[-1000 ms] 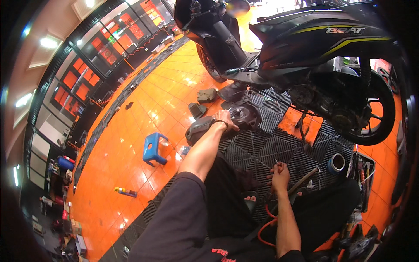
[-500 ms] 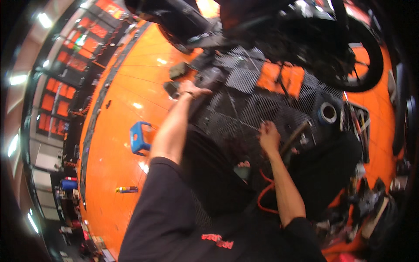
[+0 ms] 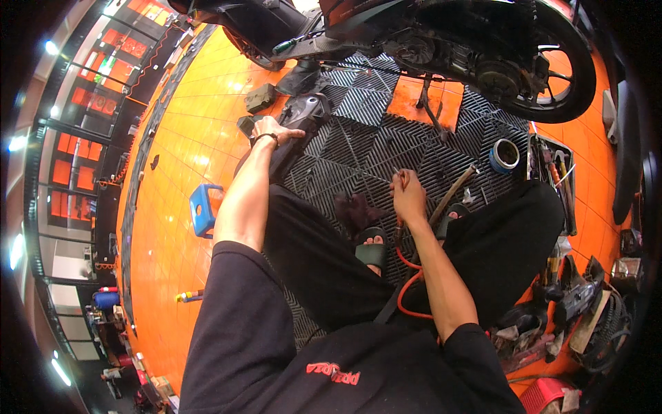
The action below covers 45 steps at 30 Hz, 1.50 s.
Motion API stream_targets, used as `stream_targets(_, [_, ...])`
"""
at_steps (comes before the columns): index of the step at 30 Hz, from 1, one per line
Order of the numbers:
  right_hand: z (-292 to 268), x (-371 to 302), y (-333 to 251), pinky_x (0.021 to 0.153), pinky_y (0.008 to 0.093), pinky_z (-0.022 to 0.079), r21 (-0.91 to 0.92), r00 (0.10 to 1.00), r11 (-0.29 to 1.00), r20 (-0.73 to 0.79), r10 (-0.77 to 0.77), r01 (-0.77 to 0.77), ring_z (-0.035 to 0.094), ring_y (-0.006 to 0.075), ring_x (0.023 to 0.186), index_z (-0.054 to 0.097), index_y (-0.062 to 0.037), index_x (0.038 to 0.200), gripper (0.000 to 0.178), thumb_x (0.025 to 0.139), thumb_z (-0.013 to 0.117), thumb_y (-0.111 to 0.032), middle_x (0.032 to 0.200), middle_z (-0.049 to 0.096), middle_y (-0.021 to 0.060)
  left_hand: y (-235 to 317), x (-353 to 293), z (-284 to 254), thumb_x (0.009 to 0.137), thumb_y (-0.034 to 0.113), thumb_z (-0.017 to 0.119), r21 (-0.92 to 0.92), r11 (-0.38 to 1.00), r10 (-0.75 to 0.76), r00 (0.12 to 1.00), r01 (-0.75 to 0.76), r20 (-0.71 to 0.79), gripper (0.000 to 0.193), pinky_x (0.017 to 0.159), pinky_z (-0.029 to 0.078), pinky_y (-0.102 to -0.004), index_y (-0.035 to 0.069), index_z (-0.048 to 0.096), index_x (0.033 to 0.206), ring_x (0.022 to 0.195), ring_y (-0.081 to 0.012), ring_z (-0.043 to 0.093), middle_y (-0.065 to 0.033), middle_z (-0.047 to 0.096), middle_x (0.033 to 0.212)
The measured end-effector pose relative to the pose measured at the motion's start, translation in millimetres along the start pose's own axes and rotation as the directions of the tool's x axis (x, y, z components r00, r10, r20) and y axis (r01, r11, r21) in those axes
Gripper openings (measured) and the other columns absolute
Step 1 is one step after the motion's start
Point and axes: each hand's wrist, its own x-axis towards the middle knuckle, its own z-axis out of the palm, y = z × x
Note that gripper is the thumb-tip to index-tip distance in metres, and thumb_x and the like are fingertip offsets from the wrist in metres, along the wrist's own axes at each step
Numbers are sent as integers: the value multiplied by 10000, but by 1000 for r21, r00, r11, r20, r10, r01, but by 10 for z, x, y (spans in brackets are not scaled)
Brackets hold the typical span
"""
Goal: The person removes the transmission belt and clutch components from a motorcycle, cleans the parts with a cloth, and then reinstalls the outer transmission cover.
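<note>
Head view: left hand [image 3: 271, 130] on the casing [image 3: 312, 110], nozzle [image 3: 395, 170] in the right hand [image 3: 409, 196]

The dark casing lies at the left edge of the mat [image 3: 331, 162], near the scooter [image 3: 441, 24]. The left hand rests on it, thumb stretched across its surface; the other fingers bend out of sight, so I cannot tell whether they clamp it. The right hand is closed around what looks like a slim nozzle, tip showing above the fingers, a red hose [image 3: 408, 290] looping below. Nozzle and casing are well apart.

To work well here, I judge the casing wants firm, even pressure so that it cannot skid, with the thumb clear of wherever the nozzle points. A slack loop of hose, free of the sandal [image 3: 370, 256], should let the wrist turn easily.

The casing looks like hard moulded plastic: long, curved along its flanks, hollowed towards the far end. Black ribs cross the mat in chevrons; glossy orange tiles [image 3: 186, 159] lie beside it. The rag [image 3: 356, 209] is dark, crumpled and apparently soft.
</note>
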Motion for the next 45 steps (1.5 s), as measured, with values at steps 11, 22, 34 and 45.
stream_targets(11, [22,13,13,788,500,504,-19,999,1000,-25,-23,23,669,396,896,562,-51,1219,311,1026,554,-295,960,676,184,-61,78,8,461,669,914,-35,999,-33,999,33,5,997,955,548,-414,-35,696,1131,1135,-318,673,-222,691,1208])
stream_targets(22, [-7,-50,-64,787,449,529,37,999,999,-11,-35,36,720,310,840,577,-24,1184,273,1019,567,-241,915,710,143,53,-44,-61,528,520,961,172,984,57,998,-56,0,799,933,558,-427,63,718,1137,1120,-307,687,-140,719,1182])
stream_targets(34, [0,-40,-28,715,398,555,55,999,998,37,-13,11,733,232,726,555,-4,1224,279,1035,547,-210,908,714,122,108,11,-38,517,563,953,67,997,-27,1000,28,-11,778,902,576,-426,35,738,1048,1077,-285,705,-138,732,1139])
stream_targets(45, [201,2,168,689,373,571,115,989,982,-4,-150,150,733,209,837,572,-2,1240,301,993,602,-170,1009,723,163,-251,283,131,435,802,842,218,973,74,996,-81,42,1114,949,549,-403,33,666,1222,1148,-300,665,-156,689,1228])
